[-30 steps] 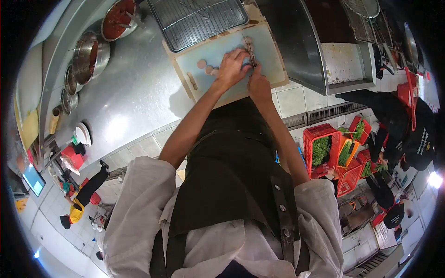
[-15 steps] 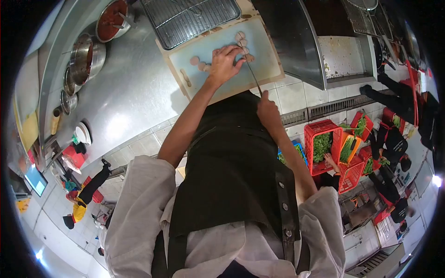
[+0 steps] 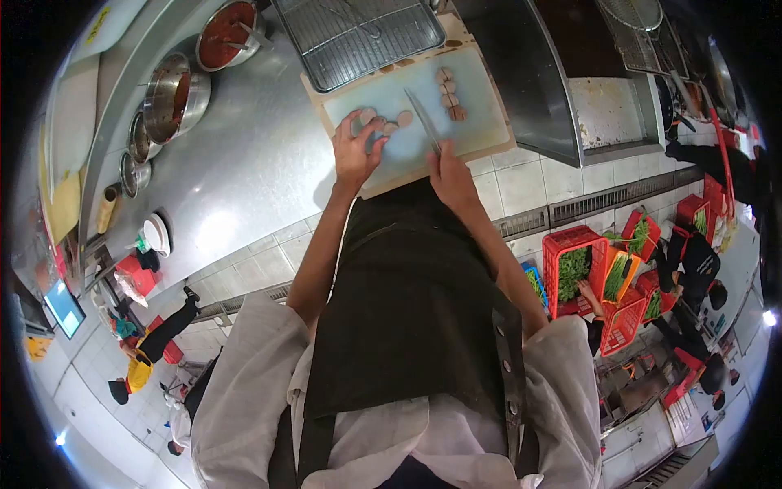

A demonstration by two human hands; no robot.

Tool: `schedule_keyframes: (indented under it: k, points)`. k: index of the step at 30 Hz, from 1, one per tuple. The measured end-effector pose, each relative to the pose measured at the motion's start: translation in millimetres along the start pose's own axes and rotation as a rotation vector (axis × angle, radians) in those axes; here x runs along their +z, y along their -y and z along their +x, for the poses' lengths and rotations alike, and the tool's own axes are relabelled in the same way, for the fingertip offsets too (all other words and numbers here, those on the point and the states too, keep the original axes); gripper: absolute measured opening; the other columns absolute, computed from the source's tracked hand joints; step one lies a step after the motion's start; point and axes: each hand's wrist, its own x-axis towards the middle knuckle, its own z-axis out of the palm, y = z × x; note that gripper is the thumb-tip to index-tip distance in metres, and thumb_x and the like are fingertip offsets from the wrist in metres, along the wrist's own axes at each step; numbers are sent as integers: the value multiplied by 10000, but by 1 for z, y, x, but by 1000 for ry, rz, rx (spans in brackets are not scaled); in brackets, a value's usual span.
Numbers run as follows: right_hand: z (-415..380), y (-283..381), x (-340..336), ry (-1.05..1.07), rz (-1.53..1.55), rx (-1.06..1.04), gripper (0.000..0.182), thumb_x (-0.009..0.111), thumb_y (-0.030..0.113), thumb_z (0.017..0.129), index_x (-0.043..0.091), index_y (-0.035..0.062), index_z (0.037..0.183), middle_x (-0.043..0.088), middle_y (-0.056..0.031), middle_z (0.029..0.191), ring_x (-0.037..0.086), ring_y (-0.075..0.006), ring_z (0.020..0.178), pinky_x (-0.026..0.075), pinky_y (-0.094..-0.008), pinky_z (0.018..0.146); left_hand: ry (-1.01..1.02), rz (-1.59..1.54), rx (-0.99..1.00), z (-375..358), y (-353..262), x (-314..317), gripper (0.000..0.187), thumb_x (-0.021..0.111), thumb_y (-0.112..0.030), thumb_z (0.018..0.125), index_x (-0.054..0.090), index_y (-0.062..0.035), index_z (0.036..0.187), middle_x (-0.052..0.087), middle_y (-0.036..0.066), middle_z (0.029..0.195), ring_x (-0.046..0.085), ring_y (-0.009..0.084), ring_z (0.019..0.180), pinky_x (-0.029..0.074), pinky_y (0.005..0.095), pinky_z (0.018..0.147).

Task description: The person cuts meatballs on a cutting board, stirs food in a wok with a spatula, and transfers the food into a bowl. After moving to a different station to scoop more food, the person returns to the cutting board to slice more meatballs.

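Observation:
On the pale cutting board (image 3: pixel 407 155) lie round, pinkish-brown slices of food, of a kind I cannot make out. My left hand (image 3: pixel 355 156) is over the board's left part, thumb and fingers apart around a loose group of slices (image 3: pixel 390 128); whether the fingertips touch them is hard to see. A knife (image 3: pixel 424 119) is gripped in my right hand (image 3: pixel 450 174), its blade pointing away from me over the middle of the board. To the right of the blade, several pieces (image 3: pixel 448 94) sit in a row.
A tray with a wire rack (image 3: pixel 358 37) stands behind the board. Metal bowls, one with red sauce (image 3: pixel 226 41), line the steel counter's (image 3: pixel 244 155) far left. Red crates (image 3: pixel 570 253) of greens sit on the right, where other people work; one person's hand (image 3: pixel 590 293) reaches into them.
My left hand has moved left, from the row of pieces to the loose slices. The knife has come away from the row and now angles over the middle of the board.

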Motion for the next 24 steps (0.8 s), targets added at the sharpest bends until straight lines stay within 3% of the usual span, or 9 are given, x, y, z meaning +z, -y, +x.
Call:
schedule_keyframes:
  k: [2,5,8,11,14,17,20,24]
  points:
    - [24,19,9,-158,52,-137,461,620,327,937,437,-8,1195,639,-314,830,632,-521,796,517,-580,687,-4,-17,36,4,1,2,366,804,-219,765,715,-194,1119,542,125,1324,510,349,1235,446,468,966]
    - [69,45,25,-244,43,-39,545,692,370,871,466,-27,1167,648,-302,869,647,-497,816,524,-559,701,79,-12,136,5,9,4,374,772,-170,760,712,-218,1126,518,82,1352,475,329,1258,427,462,948]
    - [96,42,42,-330,-13,-48,528,725,355,831,502,-30,1116,656,-293,867,654,-485,818,527,-544,717,137,66,274,5,15,-2,392,746,-113,743,712,-218,1119,522,57,1337,453,315,1278,412,474,953]
    - [79,42,32,-287,63,53,459,734,279,815,523,-36,1074,662,-278,872,660,-470,829,522,-527,727,185,100,400,1,16,-3,426,705,-63,724,711,-221,1120,541,35,1294,439,304,1300,390,501,968]
    - [55,39,22,-343,121,50,388,739,210,805,544,-39,1030,664,-262,879,665,-443,846,518,-507,731,268,-47,500,-7,24,0,441,696,-74,725,703,-225,1140,540,40,1296,440,301,1302,383,490,981]
    - [50,30,26,-477,106,-44,330,730,157,809,556,-21,1026,667,-243,892,666,-427,859,514,-498,735,174,-71,464,-3,31,-4,436,701,-104,751,690,-233,1168,534,46,1307,453,285,1288,379,480,992]
    - [48,41,25,-466,168,-43,307,721,142,815,559,5,1037,672,-225,901,660,-425,878,515,-494,745,108,10,334,11,40,-2,386,710,-134,785,684,-230,1158,568,22,1275,473,270,1264,373,476,996]
    - [49,31,36,-414,93,-46,320,720,135,807,564,25,1063,670,-215,903,652,-431,896,515,-490,755,214,96,531,39,63,15,321,743,-225,802,699,-219,1120,619,-5,1219,503,267,1237,397,461,985]
